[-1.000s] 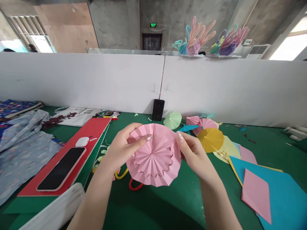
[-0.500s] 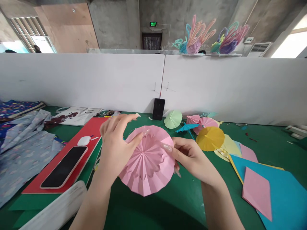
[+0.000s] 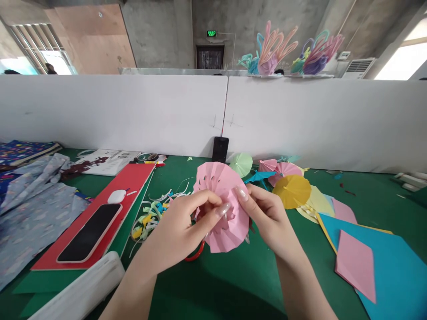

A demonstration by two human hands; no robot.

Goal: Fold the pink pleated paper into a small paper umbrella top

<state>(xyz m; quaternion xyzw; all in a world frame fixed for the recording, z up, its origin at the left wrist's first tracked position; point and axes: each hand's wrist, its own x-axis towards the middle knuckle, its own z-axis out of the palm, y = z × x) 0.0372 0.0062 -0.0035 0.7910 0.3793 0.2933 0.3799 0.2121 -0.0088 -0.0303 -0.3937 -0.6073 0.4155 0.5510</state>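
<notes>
A round pleated pink paper disc (image 3: 223,238), with a row of small cut slits near one side, is held up over the green table and tilted. My left hand (image 3: 196,218) pinches it near the middle between thumb and fingers. On its right edge, my right hand (image 3: 263,211) grips the paper, thumb in front and the other fingers behind. Part of the disc's centre is hidden by my left fingers. Beneath it, a red scissor handle (image 3: 196,253) shows on the table.
Paper scraps (image 3: 150,218) lie left of my hands, beside red card (image 3: 130,182) bearing a phone (image 3: 90,232) and a white case (image 3: 116,196). Small paper umbrellas in green (image 3: 241,164) and yellow (image 3: 292,191) stand at right, near blue paper (image 3: 396,262). A white partition (image 3: 113,111) closes the back.
My left hand has come down from the disc's top to pinch its middle. The disc has turned and shifted right, uncovering the paper scraps and the red handle.
</notes>
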